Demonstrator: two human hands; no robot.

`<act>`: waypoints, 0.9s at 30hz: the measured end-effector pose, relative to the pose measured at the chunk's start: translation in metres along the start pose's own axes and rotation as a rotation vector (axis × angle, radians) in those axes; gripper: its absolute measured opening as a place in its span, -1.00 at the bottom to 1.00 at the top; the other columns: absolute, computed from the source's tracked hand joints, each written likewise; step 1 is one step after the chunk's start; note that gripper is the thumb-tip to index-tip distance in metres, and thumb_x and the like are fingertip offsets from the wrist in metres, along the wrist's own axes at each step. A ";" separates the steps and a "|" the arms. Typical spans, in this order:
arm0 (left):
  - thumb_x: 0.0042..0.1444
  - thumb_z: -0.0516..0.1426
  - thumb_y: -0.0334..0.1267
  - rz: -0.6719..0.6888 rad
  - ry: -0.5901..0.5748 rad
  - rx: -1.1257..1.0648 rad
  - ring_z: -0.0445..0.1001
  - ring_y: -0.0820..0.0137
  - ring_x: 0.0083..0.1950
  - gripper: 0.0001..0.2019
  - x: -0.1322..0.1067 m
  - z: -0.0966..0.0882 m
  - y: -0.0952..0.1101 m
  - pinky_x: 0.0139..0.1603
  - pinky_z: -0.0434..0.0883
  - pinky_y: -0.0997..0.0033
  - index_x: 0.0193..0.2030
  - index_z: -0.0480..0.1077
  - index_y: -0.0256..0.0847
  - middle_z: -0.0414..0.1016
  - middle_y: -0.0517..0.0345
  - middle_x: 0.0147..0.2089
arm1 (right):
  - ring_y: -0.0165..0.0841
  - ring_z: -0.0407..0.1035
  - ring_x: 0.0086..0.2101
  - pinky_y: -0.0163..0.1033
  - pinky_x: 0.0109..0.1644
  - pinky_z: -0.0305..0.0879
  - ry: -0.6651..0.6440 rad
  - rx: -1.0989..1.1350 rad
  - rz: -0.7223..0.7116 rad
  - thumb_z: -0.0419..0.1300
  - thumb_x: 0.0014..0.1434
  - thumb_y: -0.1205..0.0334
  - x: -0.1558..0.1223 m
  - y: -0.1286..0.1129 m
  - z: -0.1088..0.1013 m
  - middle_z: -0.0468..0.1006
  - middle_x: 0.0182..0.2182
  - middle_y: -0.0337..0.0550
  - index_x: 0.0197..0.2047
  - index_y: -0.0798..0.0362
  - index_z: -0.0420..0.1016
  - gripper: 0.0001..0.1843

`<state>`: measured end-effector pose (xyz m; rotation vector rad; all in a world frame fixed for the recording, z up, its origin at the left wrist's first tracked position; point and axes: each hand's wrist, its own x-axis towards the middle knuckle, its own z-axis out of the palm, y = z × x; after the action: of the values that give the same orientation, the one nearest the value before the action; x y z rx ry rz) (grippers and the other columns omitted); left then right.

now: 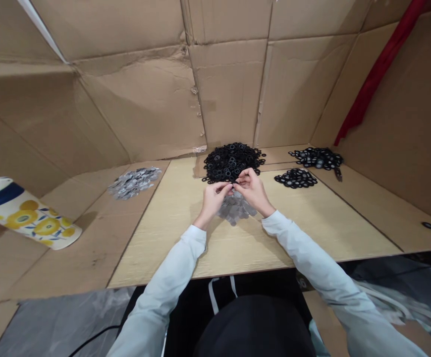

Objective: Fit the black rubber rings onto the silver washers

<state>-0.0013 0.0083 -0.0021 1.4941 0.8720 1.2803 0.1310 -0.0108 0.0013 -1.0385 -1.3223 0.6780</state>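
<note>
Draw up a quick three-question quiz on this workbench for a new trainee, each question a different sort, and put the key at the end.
1. True or false: the left hand and the right hand are at opposite ends of the work surface.

2. Which is nearer the person's body: the large pile of black rings or the pile of gray pieces?

3. Fill in the colour: the strip of cloth at the right is ____.

Key: 1. False; they are close together. 2. The pile of gray pieces. 3. Red.
</note>
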 end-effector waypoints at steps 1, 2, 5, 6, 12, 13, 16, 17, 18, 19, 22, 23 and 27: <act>-0.13 0.23 -0.20 0.001 0.005 0.000 0.49 0.40 -0.43 -0.81 0.000 0.000 0.000 -0.30 0.45 0.37 -0.41 0.48 -0.30 0.53 0.10 -0.40 | -0.39 0.37 -0.40 -0.22 -0.27 0.32 -0.002 0.010 0.002 0.23 -0.11 0.22 0.000 0.000 0.000 0.39 -0.47 -0.29 -0.31 -0.01 0.17 -0.69; -0.13 0.23 -0.20 -0.002 0.011 -0.011 0.49 0.41 -0.43 -0.81 0.001 0.000 0.000 -0.30 0.45 0.37 -0.40 0.48 -0.30 0.53 0.10 -0.40 | -0.39 0.37 -0.39 -0.21 -0.26 0.32 -0.008 0.028 0.008 0.24 -0.12 0.22 0.001 0.000 -0.001 0.39 -0.47 -0.29 -0.32 -0.01 0.17 -0.68; -0.16 0.24 -0.19 -0.035 0.029 -0.090 0.48 0.43 -0.45 -0.79 0.003 0.000 0.001 -0.30 0.45 0.38 -0.40 0.47 -0.30 0.52 0.12 -0.42 | -0.38 0.39 -0.36 -0.19 -0.19 0.33 -0.076 0.142 0.062 0.28 -0.16 0.21 0.003 -0.002 -0.004 0.41 -0.45 -0.29 -0.32 -0.02 0.17 -0.64; -0.17 0.25 -0.19 -0.044 0.040 -0.122 0.47 0.44 -0.46 -0.78 0.004 0.000 0.001 -0.30 0.45 0.38 -0.41 0.47 -0.30 0.52 0.12 -0.43 | -0.38 0.40 -0.35 -0.18 -0.17 0.33 -0.112 0.197 0.090 0.30 -0.17 0.21 0.003 -0.003 -0.005 0.43 -0.44 -0.29 -0.32 -0.02 0.18 -0.62; -0.18 0.25 -0.16 -0.025 0.111 -0.210 0.44 0.48 -0.49 -0.77 0.003 0.001 0.003 -0.32 0.43 0.41 -0.43 0.44 -0.30 0.49 0.16 -0.47 | -0.41 0.42 -0.32 -0.17 -0.09 0.34 -0.156 0.370 0.172 0.37 -0.22 0.20 0.003 -0.006 -0.006 0.49 -0.39 -0.27 -0.27 -0.01 0.23 -0.54; -0.19 0.25 -0.17 -0.024 0.107 -0.204 0.43 0.49 -0.50 -0.78 0.002 0.001 0.003 -0.33 0.42 0.42 -0.45 0.44 -0.30 0.47 0.18 -0.49 | -0.42 0.42 -0.35 -0.17 -0.11 0.35 -0.134 0.371 0.175 0.37 -0.23 0.19 0.003 -0.005 -0.005 0.49 -0.41 -0.29 -0.28 0.00 0.24 -0.54; -0.19 0.25 -0.18 -0.023 0.090 -0.162 0.42 0.49 -0.50 -0.79 0.001 0.002 0.003 -0.36 0.41 0.43 -0.48 0.42 -0.29 0.44 0.21 -0.53 | -0.44 0.41 -0.44 -0.16 -0.17 0.39 -0.091 0.379 0.211 0.39 -0.25 0.15 0.003 -0.003 -0.005 0.49 -0.49 -0.32 -0.31 0.02 0.29 -0.56; -0.19 0.25 -0.18 -0.017 0.090 -0.144 0.42 0.49 -0.50 -0.79 0.000 0.002 0.003 -0.35 0.41 0.43 -0.47 0.42 -0.29 0.44 0.21 -0.52 | -0.43 0.42 -0.46 -0.15 -0.18 0.39 -0.088 0.373 0.228 0.39 -0.27 0.15 0.003 -0.003 -0.005 0.49 -0.51 -0.31 -0.33 0.03 0.33 -0.57; -0.19 0.25 -0.18 -0.008 0.091 -0.126 0.42 0.48 -0.48 -0.79 0.000 0.001 0.003 -0.34 0.41 0.43 -0.46 0.43 -0.29 0.45 0.20 -0.51 | -0.42 0.42 -0.46 -0.15 -0.19 0.40 -0.088 0.362 0.244 0.40 -0.29 0.14 0.003 -0.002 -0.005 0.51 -0.52 -0.29 -0.35 0.05 0.37 -0.59; -0.19 0.25 -0.18 0.002 0.088 -0.107 0.43 0.47 -0.46 -0.79 0.000 0.001 0.003 -0.33 0.42 0.42 -0.44 0.43 -0.29 0.46 0.18 -0.48 | -0.40 0.43 -0.46 -0.15 -0.19 0.40 -0.091 0.347 0.258 0.40 -0.30 0.14 0.003 -0.001 -0.006 0.52 -0.51 -0.25 -0.37 0.07 0.41 -0.61; -0.21 0.26 -0.19 0.012 0.064 -0.060 0.46 0.43 -0.39 -0.77 0.000 0.000 0.006 -0.26 0.43 0.37 -0.42 0.45 -0.29 0.50 0.12 -0.40 | -0.35 0.45 -0.43 -0.12 -0.17 0.40 -0.085 0.321 0.262 0.40 -0.32 0.11 0.003 0.001 -0.006 0.55 -0.48 -0.18 -0.41 0.10 0.49 -0.63; -0.21 0.26 -0.19 0.003 0.055 -0.057 0.46 0.43 -0.39 -0.77 0.000 0.000 0.007 -0.25 0.43 0.36 -0.42 0.45 -0.29 0.50 0.11 -0.39 | -0.34 0.45 -0.42 -0.11 -0.16 0.40 -0.077 0.322 0.255 0.40 -0.32 0.11 0.003 0.002 -0.006 0.56 -0.47 -0.17 -0.41 0.10 0.50 -0.63; -0.24 0.28 -0.22 -0.032 0.055 -0.085 0.46 0.44 -0.39 -0.75 -0.001 0.001 0.009 -0.22 0.43 0.34 -0.40 0.43 -0.30 0.50 0.11 -0.39 | -0.37 0.45 -0.42 -0.14 -0.16 0.40 -0.083 0.363 0.286 0.41 -0.33 0.12 0.003 0.004 -0.008 0.56 -0.47 -0.19 -0.41 0.09 0.53 -0.65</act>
<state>-0.0012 0.0049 0.0064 1.3788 0.8626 1.3242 0.1398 -0.0083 -0.0010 -0.9149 -1.0752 1.1416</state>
